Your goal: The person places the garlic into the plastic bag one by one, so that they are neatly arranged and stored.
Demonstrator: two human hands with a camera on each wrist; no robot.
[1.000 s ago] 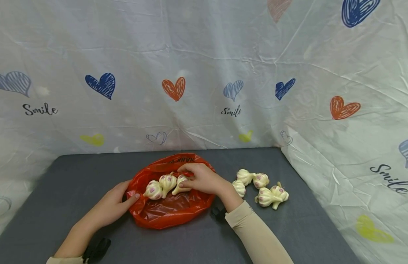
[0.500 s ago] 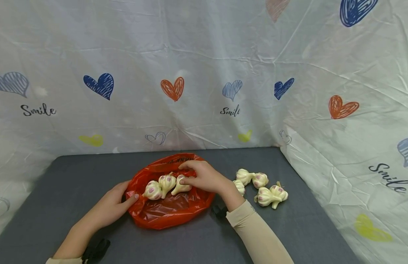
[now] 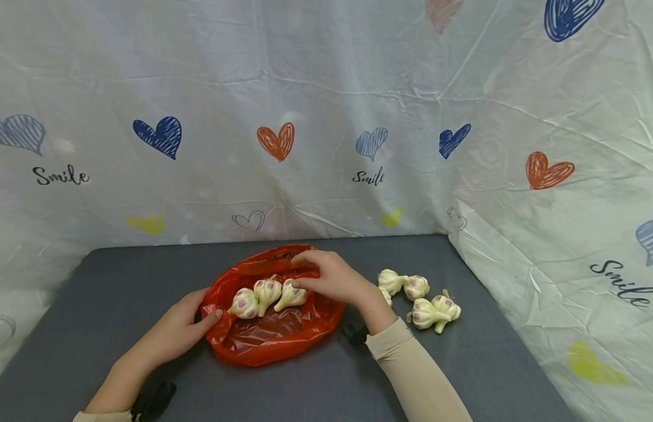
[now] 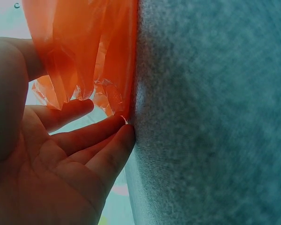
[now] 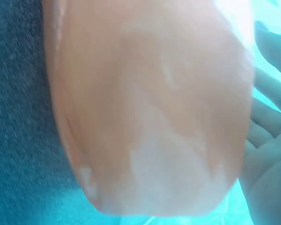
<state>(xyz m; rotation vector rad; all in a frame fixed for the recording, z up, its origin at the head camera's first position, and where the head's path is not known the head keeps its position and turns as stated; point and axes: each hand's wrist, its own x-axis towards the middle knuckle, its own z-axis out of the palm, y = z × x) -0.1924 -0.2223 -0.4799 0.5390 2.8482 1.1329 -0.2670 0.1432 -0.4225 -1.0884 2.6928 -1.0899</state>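
A red plastic bag (image 3: 274, 346) lies with its mouth spread wide on the grey table. Three garlic bulbs sit in a row inside: a left bulb (image 3: 245, 304), a middle bulb (image 3: 268, 291) and a right bulb (image 3: 291, 294). My left hand (image 3: 183, 326) holds the bag's left rim, thumb over the edge and fingers against the outer side; the left wrist view shows the fingertips (image 4: 124, 123) at the crumpled orange-red plastic (image 4: 84, 42). My right hand (image 3: 334, 278) hovers over the bag's right side, fingers extended and apart from the right bulb.
Several more garlic bulbs (image 3: 424, 314) lie on the table (image 3: 479, 363) to the right of the bag, one partly hidden behind my right wrist. A white sheet (image 3: 326, 76) printed with hearts hangs behind the table and along its right side.
My right hand has let go of the right garlic bulb and moved slightly up and to the right. That bulb now lies in the bag. The left hand stays at the rim.
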